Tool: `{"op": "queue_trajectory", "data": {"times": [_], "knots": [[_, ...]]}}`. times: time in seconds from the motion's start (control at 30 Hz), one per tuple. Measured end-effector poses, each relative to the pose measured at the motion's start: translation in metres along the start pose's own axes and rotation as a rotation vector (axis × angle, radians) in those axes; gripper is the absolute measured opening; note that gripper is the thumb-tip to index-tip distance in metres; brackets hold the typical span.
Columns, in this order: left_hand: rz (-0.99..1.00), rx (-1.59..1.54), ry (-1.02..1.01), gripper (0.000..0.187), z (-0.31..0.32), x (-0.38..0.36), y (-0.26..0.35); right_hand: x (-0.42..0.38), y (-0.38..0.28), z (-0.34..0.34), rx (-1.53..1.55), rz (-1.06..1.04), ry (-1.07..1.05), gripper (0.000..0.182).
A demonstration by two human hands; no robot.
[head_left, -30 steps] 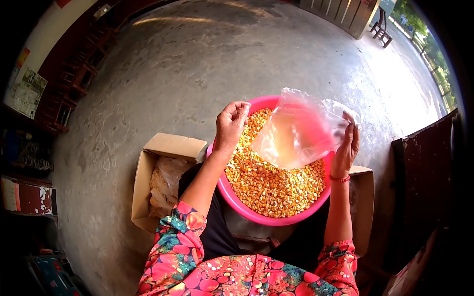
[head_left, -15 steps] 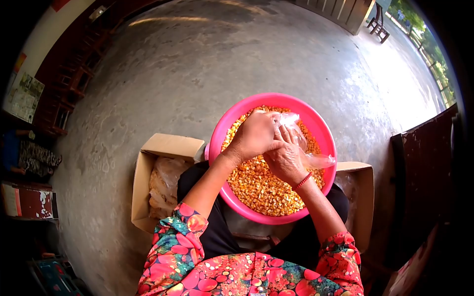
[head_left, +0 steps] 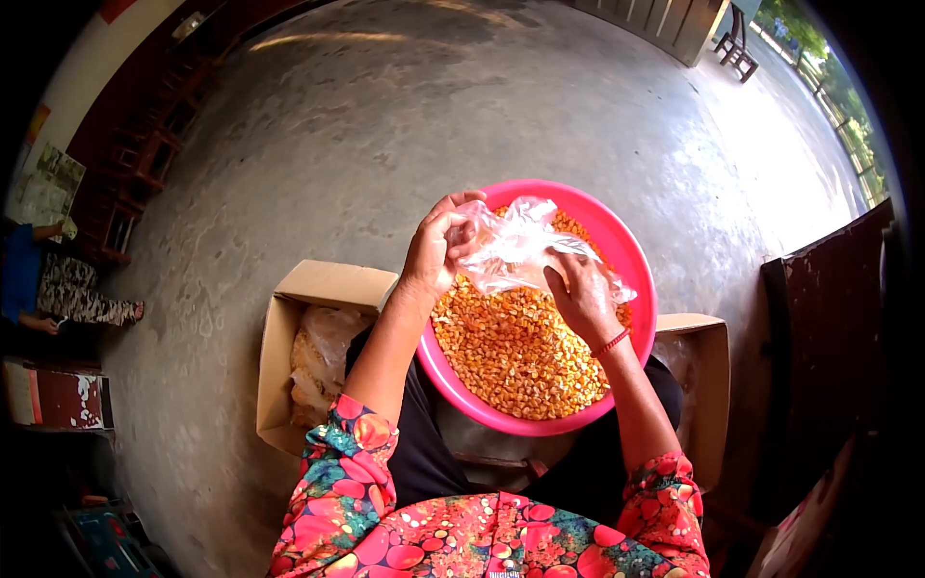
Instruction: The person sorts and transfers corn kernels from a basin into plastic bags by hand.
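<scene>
A pink basin (head_left: 631, 252) rests on my lap, filled with yellow-orange corn kernels (head_left: 525, 361). Stretched over the far part of the corn is a clear plastic bag (head_left: 515, 246). My left hand (head_left: 438, 246) is closed on the bag's left side, above the basin's left rim. On the other side, my right hand (head_left: 585, 296) has its fingers bent against the bag, and the plastic passes under and around them. Part of the right fingertips is covered by the film.
An open cardboard box (head_left: 279, 371) holding a plastic bag (head_left: 323, 361) stands left of my legs. Another cardboard box (head_left: 708, 385) is on the right. Chairs line the left wall, where another person (head_left: 72, 279) is partly visible. A wooden chair (head_left: 737, 48) stands by the doorway.
My hands, close together before, have moved apart. The bag, bunched under them, is now spread between them. My left hand went left; the person at the left edge came further into view.
</scene>
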State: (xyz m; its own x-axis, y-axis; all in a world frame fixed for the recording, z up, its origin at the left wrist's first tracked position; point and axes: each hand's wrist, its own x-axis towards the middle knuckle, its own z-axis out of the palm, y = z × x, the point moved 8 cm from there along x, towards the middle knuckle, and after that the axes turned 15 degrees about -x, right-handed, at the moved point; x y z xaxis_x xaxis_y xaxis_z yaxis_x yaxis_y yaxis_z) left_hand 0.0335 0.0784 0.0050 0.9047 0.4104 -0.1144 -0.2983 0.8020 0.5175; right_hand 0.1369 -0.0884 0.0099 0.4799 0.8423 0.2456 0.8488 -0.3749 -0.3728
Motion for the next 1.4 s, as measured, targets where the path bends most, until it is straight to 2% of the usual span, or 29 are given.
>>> {"op": "queue_trajectory", "data": {"times": [0.03,0.07,0.1,0.13,0.17,0.23,0.3,0.33,0.37,0.4,0.43,0.47,0.5,0.53,0.57,0.6,0.67,0.73,0.8,0.83,0.93,1.0,1.07,1.13,1.17,1.2,1.23,1.33,1.4], "knots": [[-0.001,-0.001,0.000,0.034,0.002,0.000,-0.003,-0.002,0.014,0.000,-0.078,-0.003,0.117,0.043],[0.134,0.327,0.003,0.040,0.010,-0.001,0.001,-0.003,0.029,0.001,0.046,0.222,-0.048,0.061],[0.270,0.655,0.005,0.048,0.020,-0.003,0.005,-0.002,0.028,-0.013,0.088,0.287,-0.080,0.067],[0.269,0.653,0.004,0.048,0.019,-0.002,-0.001,0.000,0.028,-0.021,0.131,0.351,-0.112,0.074],[0.379,1.068,-0.043,0.056,0.031,-0.006,-0.003,0.005,0.025,-0.031,0.113,0.236,0.091,0.082],[0.365,1.491,-0.037,0.059,0.036,-0.010,-0.018,0.002,0.029,-0.042,0.030,0.194,0.197,0.086],[0.401,1.496,-0.064,0.050,0.023,-0.007,-0.028,0.001,0.030,-0.050,0.067,0.194,0.201,0.088],[0.441,1.501,-0.092,0.041,0.018,-0.006,-0.032,0.000,0.030,-0.055,0.075,0.203,0.213,0.080],[0.454,1.412,-0.089,0.022,0.026,-0.007,-0.029,-0.001,0.030,-0.058,0.083,0.211,0.225,0.071],[0.454,1.413,-0.091,0.022,0.015,-0.001,-0.031,-0.001,0.034,-0.056,0.083,0.213,0.227,0.071],[0.408,1.293,-0.184,0.015,-0.003,0.010,-0.039,-0.001,0.042,-0.050,0.010,0.223,0.175,0.057],[0.438,1.324,-0.290,0.011,0.012,0.006,-0.038,-0.001,0.047,-0.045,-0.063,0.232,0.123,0.044],[0.470,1.348,-0.398,0.013,0.028,0.001,-0.037,-0.002,0.041,-0.049,-0.063,0.234,0.124,0.044],[0.500,1.365,-0.506,0.019,0.044,-0.004,-0.036,-0.001,0.027,-0.056,0.068,0.198,0.150,0.035],[0.107,1.005,-0.286,0.021,0.031,0.003,-0.041,0.000,0.019,-0.061,0.198,0.162,0.175,0.025],[-0.262,0.621,-0.067,0.024,0.013,0.000,-0.060,-0.001,0.004,-0.067,0.086,-0.039,0.279,0.028],[-0.250,0.521,-0.133,0.030,0.027,-0.007,-0.064,-0.003,-0.022,-0.068,0.050,-0.114,0.242,0.033],[-0.297,0.177,0.262,0.031,0.025,-0.015,-0.066,-0.004,-0.030,-0.042,0.155,-0.171,0.070,0.060],[-0.272,0.161,0.211,0.030,0.012,-0.011,-0.059,-0.007,-0.033,-0.026,0.009,-0.147,0.005,0.071],[-0.395,-0.035,-0.089,0.030,0.023,-0.010,-0.063,-0.007,-0.027,-0.016,-0.058,-0.104,-0.039,0.075],[-0.582,-0.278,-0.425,0.030,0.039,-0.018,-0.065,-0.007,0.008,-0.016,-0.232,0.224,-0.119,0.058],[-0.280,0.196,0.109,0.023,0.018,-0.011,-0.056,-0.007,0.031,-0.027,-0.304,0.211,0.069,0.053],[-0.183,0.368,0.082,0.020,0.010,-0.005,-0.052,-0.006,0.041,-0.038,-0.343,0.165,0.041,0.076],[0.064,1.094,-0.129,0.025,0.009,0.003,-0.046,-0.009,0.049,-0.037,-0.297,0.185,0.024,0.068],[0.196,1.377,-0.109,0.031,0.020,0.000,-0.037,-0.010,0.049,-0.034,-0.305,0.162,0.002,0.057],[0.192,1.377,-0.110,0.031,0.020,0.000,-0.039,-0.010,0.048,-0.032,-0.312,0.139,-0.021,0.046],[0.173,1.278,-0.044,0.034,0.015,0.001,-0.039,-0.011,0.044,-0.037,-0.357,0.135,0.034,0.021],[0.192,1.127,0.040,0.033,0.006,0.001,-0.038,-0.007,0.051,-0.031,-0.274,0.234,-0.094,0.020],[0.326,1.045,0.004,0.031,0.012,0.002,-0.029,-0.004,0.034,-0.035,-0.205,0.132,-0.145,0.024]]}}
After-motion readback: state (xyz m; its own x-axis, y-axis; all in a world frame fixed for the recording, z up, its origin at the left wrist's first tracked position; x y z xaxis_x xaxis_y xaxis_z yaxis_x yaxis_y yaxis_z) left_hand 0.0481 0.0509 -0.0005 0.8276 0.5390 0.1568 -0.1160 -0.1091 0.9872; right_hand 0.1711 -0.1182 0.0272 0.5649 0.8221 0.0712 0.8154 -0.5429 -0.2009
